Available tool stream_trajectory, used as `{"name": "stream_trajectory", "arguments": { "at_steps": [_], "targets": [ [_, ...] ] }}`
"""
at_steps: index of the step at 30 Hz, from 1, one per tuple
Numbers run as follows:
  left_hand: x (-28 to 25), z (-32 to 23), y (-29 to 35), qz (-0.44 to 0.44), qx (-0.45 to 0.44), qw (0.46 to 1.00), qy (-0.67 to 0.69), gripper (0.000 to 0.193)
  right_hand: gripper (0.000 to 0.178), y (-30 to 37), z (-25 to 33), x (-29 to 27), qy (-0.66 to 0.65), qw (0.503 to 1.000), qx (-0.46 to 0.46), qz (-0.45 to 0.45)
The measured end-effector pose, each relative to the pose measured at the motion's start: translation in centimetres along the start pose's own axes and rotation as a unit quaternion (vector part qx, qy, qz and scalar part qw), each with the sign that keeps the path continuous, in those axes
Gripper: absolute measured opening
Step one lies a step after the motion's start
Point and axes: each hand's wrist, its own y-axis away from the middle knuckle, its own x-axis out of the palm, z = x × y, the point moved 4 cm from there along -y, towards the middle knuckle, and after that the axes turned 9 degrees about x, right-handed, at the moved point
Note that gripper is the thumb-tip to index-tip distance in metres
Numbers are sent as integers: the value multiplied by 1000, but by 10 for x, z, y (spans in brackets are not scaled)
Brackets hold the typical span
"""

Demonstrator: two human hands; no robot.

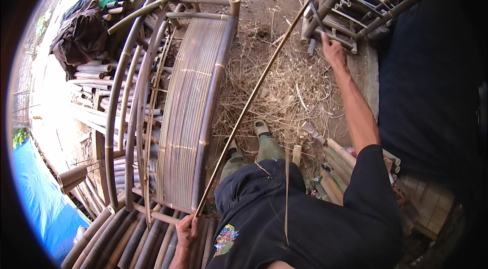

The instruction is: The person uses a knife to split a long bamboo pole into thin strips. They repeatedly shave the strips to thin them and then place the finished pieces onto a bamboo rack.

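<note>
A long, thin bamboo strip point(260, 82) runs slantwise across the view, from the lower middle up to the top right. My left hand point(187, 230) is closed around its lower end, beside the front end of a bamboo bench point(189, 91) with a slatted seat. Out at the upper right, on an outstretched arm, my right hand point(334, 51) is closed on a knife point(316, 16) with a narrow dark blade. The blade points up toward the far part of the strip; whether they touch I cannot tell.
Shavings point(284, 91) litter the dirt floor between bench and right arm. Bamboo furniture frames point(376, 12) stand at the upper right. Cut bamboo pieces point(338, 165) lie beside my right side. Stacked poles point(96, 73), a dark cloth point(81, 35) and a blue tarp point(38, 187) are on the left.
</note>
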Motion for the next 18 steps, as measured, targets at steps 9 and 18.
{"name": "stream_trajectory", "arguments": {
  "at_steps": [9, 18],
  "targets": [
    [62, -96, -181, 21, -125, 929, 349, 36, 64, 225, 39, 66, -53, 943, -290, 152],
    [68, -136, -218, 26, -118, 899, 420, 35, 60, 324, 64, 64, -70, 911, -375, 158]
  ]
}}
